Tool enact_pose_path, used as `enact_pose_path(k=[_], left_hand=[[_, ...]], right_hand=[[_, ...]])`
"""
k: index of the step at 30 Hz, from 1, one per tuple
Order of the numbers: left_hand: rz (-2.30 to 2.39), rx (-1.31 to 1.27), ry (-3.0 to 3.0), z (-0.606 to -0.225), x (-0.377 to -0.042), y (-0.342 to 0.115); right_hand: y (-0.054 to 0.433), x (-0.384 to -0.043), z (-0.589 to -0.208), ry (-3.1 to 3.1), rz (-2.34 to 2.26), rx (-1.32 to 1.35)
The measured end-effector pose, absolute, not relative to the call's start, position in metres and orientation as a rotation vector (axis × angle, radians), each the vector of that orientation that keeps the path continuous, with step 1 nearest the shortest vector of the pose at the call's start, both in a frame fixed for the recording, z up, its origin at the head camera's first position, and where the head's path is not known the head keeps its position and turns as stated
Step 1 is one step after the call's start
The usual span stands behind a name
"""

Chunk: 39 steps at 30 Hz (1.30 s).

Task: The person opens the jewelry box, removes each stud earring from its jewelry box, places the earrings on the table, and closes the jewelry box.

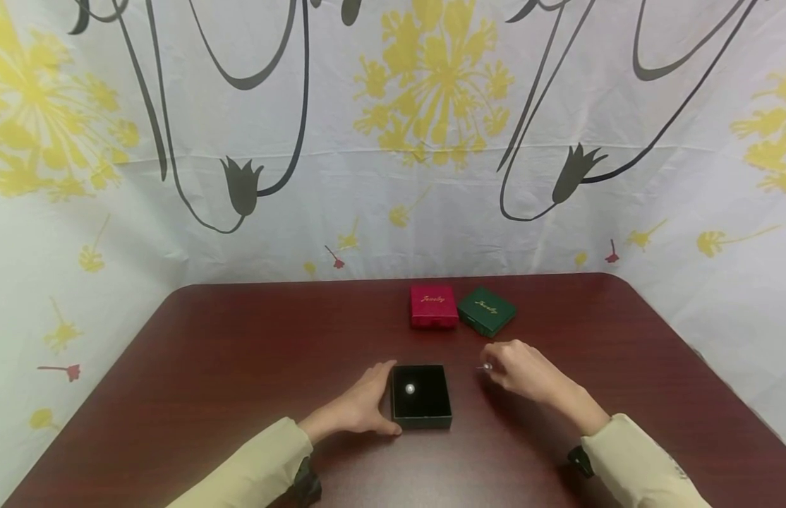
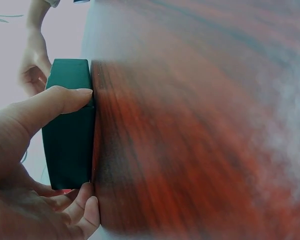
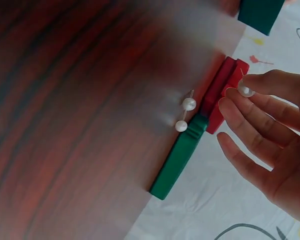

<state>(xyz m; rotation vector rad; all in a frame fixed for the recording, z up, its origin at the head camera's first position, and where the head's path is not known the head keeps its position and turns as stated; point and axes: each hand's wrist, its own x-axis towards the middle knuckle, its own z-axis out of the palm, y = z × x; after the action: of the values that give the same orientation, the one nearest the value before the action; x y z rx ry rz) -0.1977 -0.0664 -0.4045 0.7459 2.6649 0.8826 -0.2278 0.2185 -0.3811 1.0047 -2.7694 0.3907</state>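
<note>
My left hand (image 1: 360,406) holds the left side of an uncovered dark green jewelry box (image 1: 423,423) with a black lining, its thumb at the near corner and fingers at the far one. In the left wrist view the thumb lies across the green box wall (image 2: 67,150). One white pearl (image 1: 410,389) sits on the lining. To the right of the box, my right hand (image 1: 526,370) pinches a pearl stud earring (image 3: 245,90), its thin pin showing, between thumb and fingertips above the table. Two more pearl studs, one (image 3: 189,104) above the other (image 3: 181,126), lie on the table in the right wrist view.
Behind the hands lie a red jewelry box (image 1: 434,307) and a green one (image 1: 487,311) with gold lettering, side by side. The dark red-brown table (image 1: 291,339) ends at a patterned white cloth (image 1: 367,176) hanging behind it.
</note>
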Motion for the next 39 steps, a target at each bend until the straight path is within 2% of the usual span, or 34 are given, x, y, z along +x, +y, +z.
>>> enact_pose_path(k=[39], left_hand=[[0.880, 0.746, 2.657, -0.405, -0.197, -0.067]], right_hand=[[0.228, -0.239, -0.391, -2.860, 0.288, 0.997]])
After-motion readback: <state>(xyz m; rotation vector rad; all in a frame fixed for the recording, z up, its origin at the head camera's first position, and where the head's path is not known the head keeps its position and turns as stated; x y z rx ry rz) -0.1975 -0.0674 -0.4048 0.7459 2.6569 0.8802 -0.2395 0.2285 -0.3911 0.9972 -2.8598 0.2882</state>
